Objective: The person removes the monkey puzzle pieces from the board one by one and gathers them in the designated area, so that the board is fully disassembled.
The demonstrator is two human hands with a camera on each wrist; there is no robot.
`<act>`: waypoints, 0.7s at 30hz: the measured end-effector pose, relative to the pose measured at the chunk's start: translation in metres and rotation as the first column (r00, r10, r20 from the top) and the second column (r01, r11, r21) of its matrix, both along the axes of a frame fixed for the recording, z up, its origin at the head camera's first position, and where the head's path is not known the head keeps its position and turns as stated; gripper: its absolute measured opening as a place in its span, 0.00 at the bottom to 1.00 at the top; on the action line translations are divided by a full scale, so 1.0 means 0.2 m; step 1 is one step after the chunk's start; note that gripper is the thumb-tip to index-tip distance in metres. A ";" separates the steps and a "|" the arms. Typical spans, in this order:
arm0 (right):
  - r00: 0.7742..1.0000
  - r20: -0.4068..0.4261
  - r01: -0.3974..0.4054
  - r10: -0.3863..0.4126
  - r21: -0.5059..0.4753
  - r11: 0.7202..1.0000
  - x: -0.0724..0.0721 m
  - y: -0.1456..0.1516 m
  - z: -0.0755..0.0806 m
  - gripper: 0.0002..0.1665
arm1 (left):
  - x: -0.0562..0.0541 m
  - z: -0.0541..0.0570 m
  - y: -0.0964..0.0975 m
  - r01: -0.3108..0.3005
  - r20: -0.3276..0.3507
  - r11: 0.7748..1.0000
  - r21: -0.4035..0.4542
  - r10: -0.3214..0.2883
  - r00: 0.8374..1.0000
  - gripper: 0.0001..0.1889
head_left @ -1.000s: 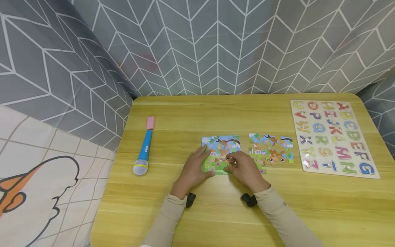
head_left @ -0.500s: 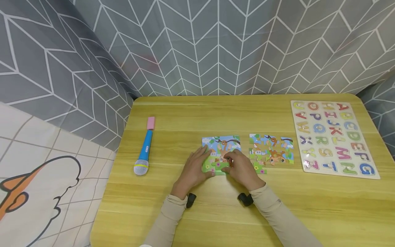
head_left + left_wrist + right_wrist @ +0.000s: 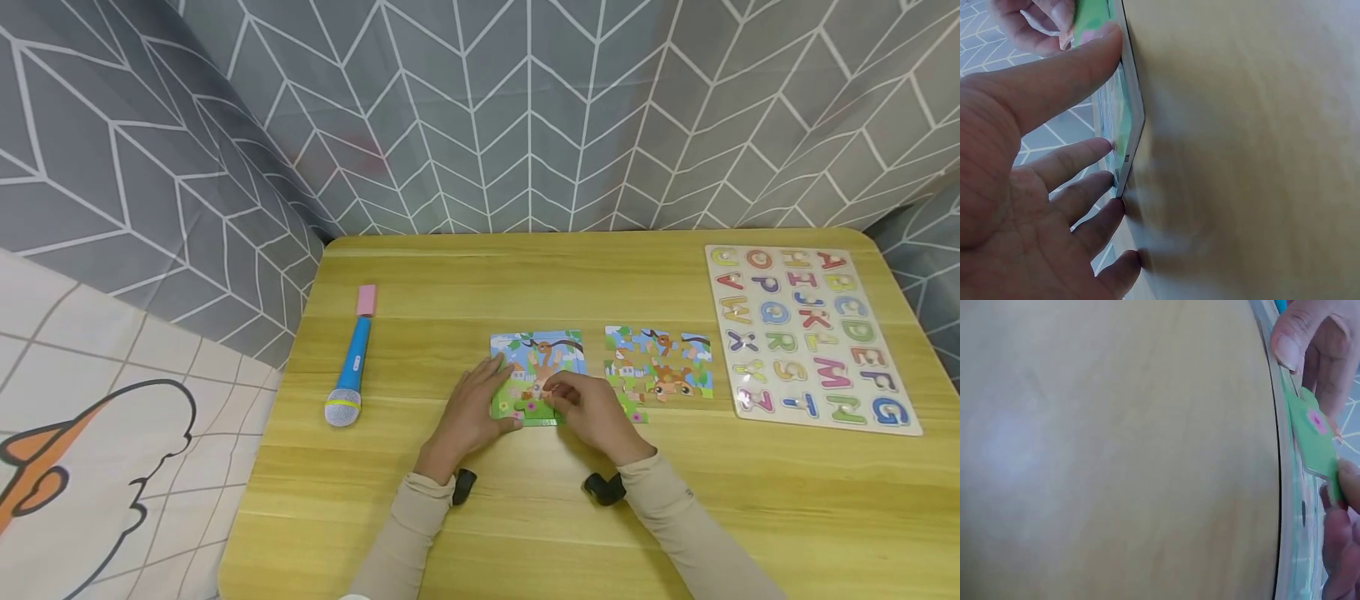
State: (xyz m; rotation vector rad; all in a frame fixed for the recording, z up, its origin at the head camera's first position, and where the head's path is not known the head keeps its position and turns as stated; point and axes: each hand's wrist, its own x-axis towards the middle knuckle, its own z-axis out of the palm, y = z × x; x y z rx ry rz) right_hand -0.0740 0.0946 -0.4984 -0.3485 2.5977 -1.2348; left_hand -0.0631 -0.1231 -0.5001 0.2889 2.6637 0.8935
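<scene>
A picture puzzle board [image 3: 537, 342] with a monkey scene lies flat on the table between the hands. My left hand [image 3: 468, 407] rests along its left edge, fingers extended and spread; in the left wrist view the thumb [image 3: 1079, 69] lies on the board's near rim. My right hand [image 3: 596, 410] is over the lower right part of the board. Between its thumb and fingers it pinches a green puzzle piece [image 3: 1313, 437] with a pink flower, tilted above the board in the right wrist view. The right fingers partly hide the board's lower right.
Several other monkey puzzle pieces [image 3: 663, 367] lie right of the board. Farther right is an alphabet peg board [image 3: 813, 337]. At the left are a blue toy microphone [image 3: 352, 362] and a pink block [image 3: 366, 300]. A patterned grey curtain [image 3: 525, 117] hangs behind the table.
The right hand has moved slightly left and then back right over the board, its fingers shifting on the piece. The left hand has stayed in place.
</scene>
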 end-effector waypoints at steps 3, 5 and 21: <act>0.999 0.000 0.038 -0.038 -0.036 0.999 0.02 0.04 0.00 0.07 | 0.00 0.00 0.00 0.000 0.001 1.000 0.003 0.000 1.000 0.46; 0.997 0.003 0.074 -0.074 -0.049 0.996 0.03 0.08 0.00 0.08 | 0.00 0.00 0.00 -0.002 0.001 1.000 0.012 0.002 1.000 0.47; 0.915 -0.097 0.393 -0.391 -0.004 0.920 0.16 0.54 0.02 0.13 | 0.00 -0.01 0.01 -0.023 0.013 0.999 0.028 0.023 1.000 0.47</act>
